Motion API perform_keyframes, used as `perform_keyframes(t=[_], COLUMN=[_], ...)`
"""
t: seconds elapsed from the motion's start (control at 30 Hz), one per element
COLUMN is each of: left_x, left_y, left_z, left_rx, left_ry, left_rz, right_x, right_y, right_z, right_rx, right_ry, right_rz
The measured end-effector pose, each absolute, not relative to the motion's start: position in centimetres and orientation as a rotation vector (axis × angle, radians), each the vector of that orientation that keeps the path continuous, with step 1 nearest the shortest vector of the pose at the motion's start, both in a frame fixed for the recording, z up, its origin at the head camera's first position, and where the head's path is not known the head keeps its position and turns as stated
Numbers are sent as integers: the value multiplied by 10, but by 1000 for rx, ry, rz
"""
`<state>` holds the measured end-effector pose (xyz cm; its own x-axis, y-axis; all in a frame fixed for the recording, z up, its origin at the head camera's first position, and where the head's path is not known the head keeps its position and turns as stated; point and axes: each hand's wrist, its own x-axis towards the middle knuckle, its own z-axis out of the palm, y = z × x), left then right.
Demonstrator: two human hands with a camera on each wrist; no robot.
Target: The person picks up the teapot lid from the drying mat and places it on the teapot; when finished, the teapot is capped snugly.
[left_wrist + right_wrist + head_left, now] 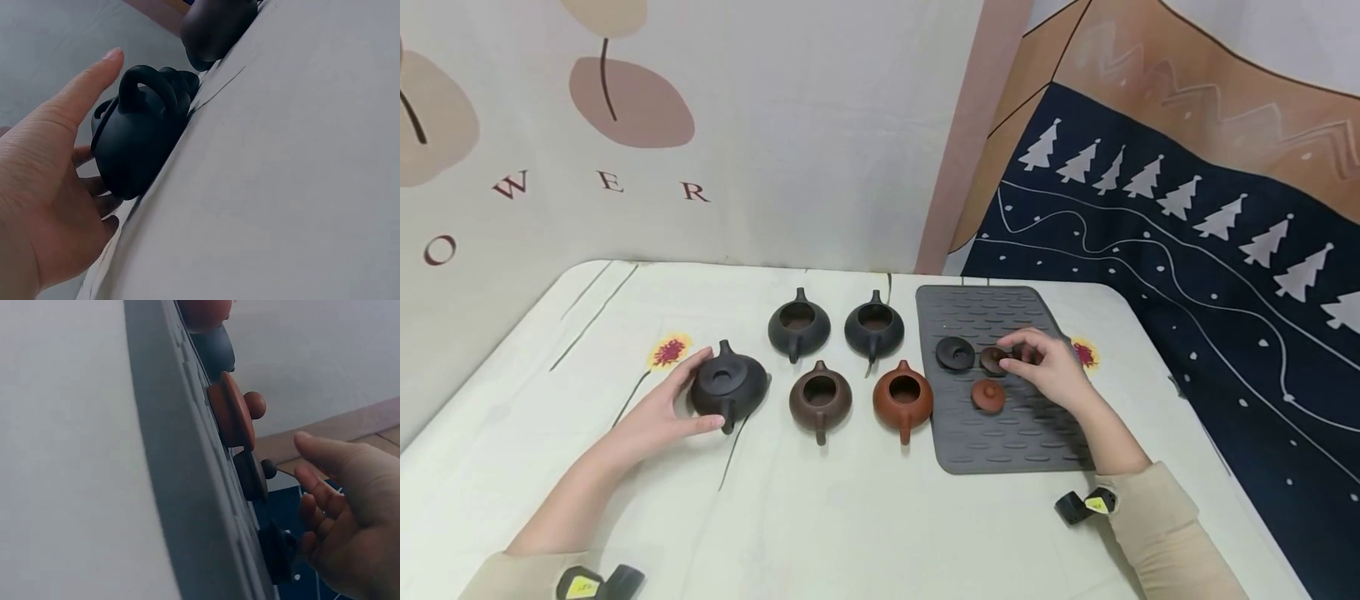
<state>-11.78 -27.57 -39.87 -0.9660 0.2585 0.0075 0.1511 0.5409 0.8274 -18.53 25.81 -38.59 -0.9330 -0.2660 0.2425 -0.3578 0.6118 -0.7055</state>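
Note:
A black teapot (730,385) with its lid on stands at the left. My left hand (662,408) is spread around its left side, fingertips near the spout side and thumb straight beside the handle. In the left wrist view the fingers (94,185) reach behind the teapot (140,140). Over the grey mat, my right hand (1045,362) hovers with thumb and index finger apart at a brown lid (992,360). A dark lid partly hidden by that hand lies behind it. A black lid (955,354) and a red lid (988,397) lie close by.
Two lidless black teapots (799,327) (874,329) stand at the back. In front of them are a lidless brown teapot (820,402) and a lidless red teapot (903,402), beside the grey mat (1000,454). A white cloth (850,533) covers the table.

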Motion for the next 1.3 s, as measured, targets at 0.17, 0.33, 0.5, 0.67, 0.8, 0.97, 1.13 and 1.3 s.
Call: perform_keyframes(t=[0.17, 0.33, 0.5, 0.67, 0.8, 0.97, 1.13, 1.3], left_x=[-116, -114, -112, -108, -105, -104, -103, -103], left_y=[-271, -262, -252, -240, -232, -223, -214, -204], left_z=[-391, -383, -377, -373, -371, -372, -375, -376], left_rx=[401, 447, 533, 610, 618, 644, 673, 690], left_ry=[2665, 2694, 2710, 2675, 2641, 2612, 2582, 2549], left_rz=[1494, 1535, 1602, 1683, 1703, 1698, 1691, 1670], right_x=[-189, -190, -191, -192, -193, -193, -192, -191], right_y=[259, 257, 255, 253, 252, 248, 245, 244], right_z=[-392, -396, -396, -398, -399, -399, -401, -403], right_rx=[507, 503, 473, 453, 431, 378, 336, 313], right_ry=[-2720, -2725, -2760, -2782, -2786, -2778, -2765, -2746], right_rz=[1228, 1255, 1222, 1217, 1209, 1192, 1168, 1154])
